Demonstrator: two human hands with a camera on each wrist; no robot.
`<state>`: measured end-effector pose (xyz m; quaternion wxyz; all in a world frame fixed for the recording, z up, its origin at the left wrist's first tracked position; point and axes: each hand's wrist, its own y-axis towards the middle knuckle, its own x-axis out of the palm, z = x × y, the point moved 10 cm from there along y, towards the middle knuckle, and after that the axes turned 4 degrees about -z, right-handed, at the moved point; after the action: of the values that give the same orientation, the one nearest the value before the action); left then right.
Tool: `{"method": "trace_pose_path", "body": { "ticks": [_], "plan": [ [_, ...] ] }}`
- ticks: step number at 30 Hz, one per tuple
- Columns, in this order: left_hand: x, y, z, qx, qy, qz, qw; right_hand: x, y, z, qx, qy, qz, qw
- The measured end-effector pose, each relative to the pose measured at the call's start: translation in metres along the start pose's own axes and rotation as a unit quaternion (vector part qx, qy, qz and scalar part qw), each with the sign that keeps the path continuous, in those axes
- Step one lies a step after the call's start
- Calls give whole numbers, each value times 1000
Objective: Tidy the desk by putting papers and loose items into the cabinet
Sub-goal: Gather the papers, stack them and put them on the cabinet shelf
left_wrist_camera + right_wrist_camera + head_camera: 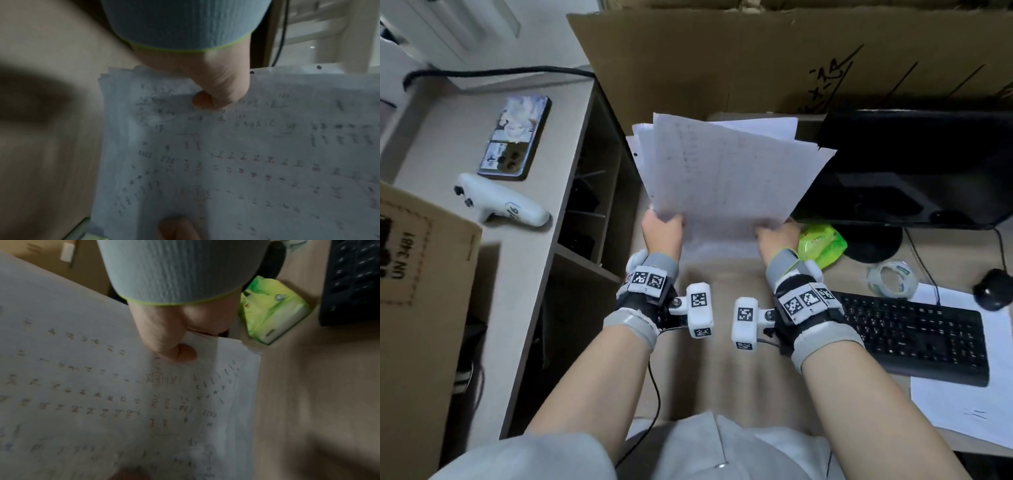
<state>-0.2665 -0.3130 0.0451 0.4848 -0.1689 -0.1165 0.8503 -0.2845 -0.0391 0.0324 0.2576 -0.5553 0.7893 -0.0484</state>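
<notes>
A fanned stack of white handwritten papers (726, 171) is held up above the beige desk (722, 359), in the middle of the head view. My left hand (662, 228) pinches its near left corner, thumb on top of the papers (236, 154). My right hand (777, 236) pinches the near right corner, thumb pressed on the top sheet of the papers (102, 386). The open cabinet (589, 192) with dark shelves stands just left of the papers. A green tissue pack (822, 244) lies beside my right hand, and a tape roll (892, 278) further right.
A black monitor (914, 168) and its round base stand at the right, with a black keyboard (914, 335) on a white sheet (969, 407) and a mouse (993, 289). On the cabinet top lie a phone (515, 137) and a white controller (501, 205). Cardboard sheets (756, 58) line the back.
</notes>
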Motion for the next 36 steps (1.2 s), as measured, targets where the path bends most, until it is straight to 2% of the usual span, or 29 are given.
{"method": "trace_pose_path", "body": {
  "ticks": [1,3,5,6,8,11,13,15,22,24,27,29,36],
  "plan": [
    [-3,-2,6,22,-9,0,1000,1,-2,-12,-24,2,-11,1000],
    [-8,-6,-2,31,1,2,1000,21,-2,-9,-35,-55,-90,994],
    [-16,-14,-18,12,13,6,1000,29,-9,10,13,-43,-118,992],
    [-18,-16,-24,5,29,7,1000,25,-13,16,30,-28,-107,993],
    [-14,-19,-26,23,84,-6,996,21,-17,34,71,-5,-113,991],
    [-9,-18,-38,-3,108,-19,994,25,-25,55,117,-10,-171,978],
    [-10,-20,-42,-38,96,-14,995,23,-22,51,99,-47,-155,982],
    [-11,-21,-34,-42,79,-8,996,19,-21,38,66,-64,-113,989],
    [-16,-23,26,58,-14,7,998,-2,-26,-4,10,67,-52,996],
    [-14,-22,16,55,14,-13,998,0,-27,2,15,51,-55,997],
    [-13,-20,-29,-17,103,-47,993,15,-28,29,53,-10,-109,993],
    [-18,-19,-53,-57,135,-37,989,17,-31,41,76,-39,-129,988],
    [-22,-20,-50,-43,96,-11,994,14,-33,59,104,-44,-120,986]
  ]
}}
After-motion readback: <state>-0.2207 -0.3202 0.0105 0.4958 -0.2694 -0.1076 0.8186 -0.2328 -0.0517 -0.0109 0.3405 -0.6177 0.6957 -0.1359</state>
